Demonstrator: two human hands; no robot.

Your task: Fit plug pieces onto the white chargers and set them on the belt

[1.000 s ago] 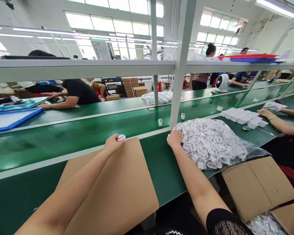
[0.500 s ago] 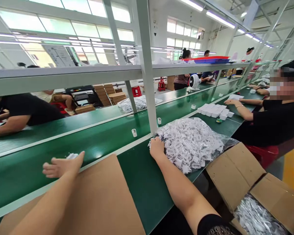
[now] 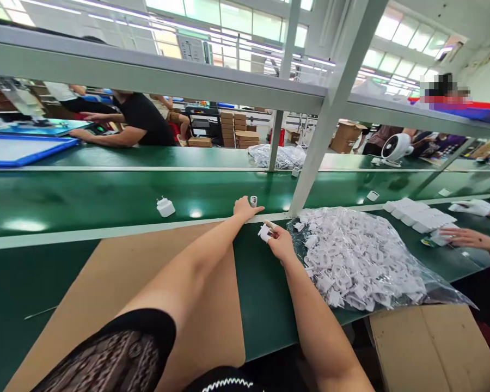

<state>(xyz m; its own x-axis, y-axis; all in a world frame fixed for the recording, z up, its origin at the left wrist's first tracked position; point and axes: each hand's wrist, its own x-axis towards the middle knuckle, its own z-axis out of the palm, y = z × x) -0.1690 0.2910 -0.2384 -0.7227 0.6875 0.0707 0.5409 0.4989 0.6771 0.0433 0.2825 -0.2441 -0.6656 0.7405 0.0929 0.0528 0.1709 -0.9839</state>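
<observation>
Over the green belt, my left hand is open, thumb stretched out, right at a small white plastic housing with a dark opening. Whether the fingers touch that housing I cannot tell. My right hand pinches a small white plastic part above the green table, just left of a clear bag heaped with similar white parts. Farther left on the belt lies a white charger-like piece with prongs pointing up.
A brown cardboard sheet lies under my left arm. A slanted metal post rises behind the bag. An opened carton stands at lower right. To the right, a co-worker's hands are near a row of white boxes.
My left hand has moved from the left part of the belt to the housing, leaving a white piece behind. My right hand has come away from the bag with a part. The view has turned.
</observation>
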